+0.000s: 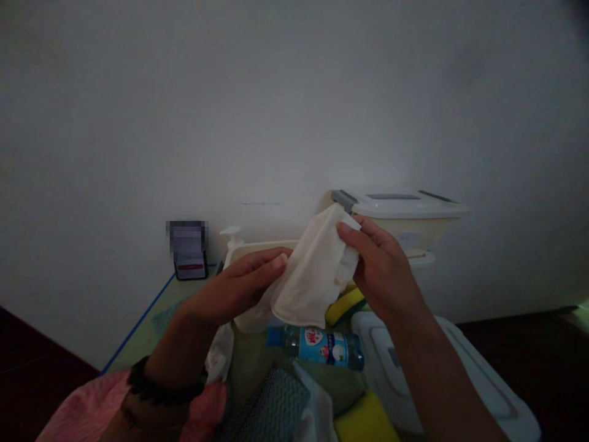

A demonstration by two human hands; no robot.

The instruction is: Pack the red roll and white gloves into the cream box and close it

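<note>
Both my hands hold up a cream-white rubber glove (309, 276) in front of a white wall. My left hand (237, 285) pinches its left edge with thumb and fingers closed. My right hand (380, 270) grips the glove's upper right part, fingers wrapped round it. Below the glove a clear water bottle with a blue cap and label (317, 345) lies on its side on the greenish table surface (251, 365).
A lidded white box (405, 212) stands at the back right; a white lid or tub (391, 368) lies lower right. Yellow sponges (363, 420), a grey mesh cloth (271, 408), a pump bottle (231, 236), a small dark box (189, 261) and pink fabric (87, 408) lie about.
</note>
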